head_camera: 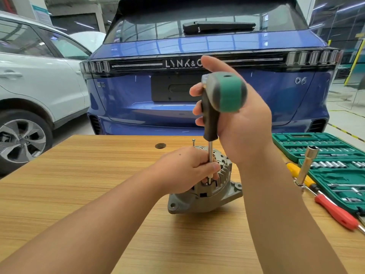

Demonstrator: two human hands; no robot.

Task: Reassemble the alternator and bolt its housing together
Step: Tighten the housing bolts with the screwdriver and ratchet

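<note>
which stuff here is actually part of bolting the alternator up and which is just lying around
In use: alternator; green-capped screwdriver, held by the right hand; left hand steadying its shaft; upright bolt at the housing's far side.

Lying about: socket set case; red-handled screwdriver; yellow-handled screwdriver; socket wrench.

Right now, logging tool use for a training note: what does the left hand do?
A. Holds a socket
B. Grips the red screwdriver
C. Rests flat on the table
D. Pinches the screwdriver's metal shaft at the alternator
D: the left hand pinches the shaft of the screwdriver just above the alternator.
</note>
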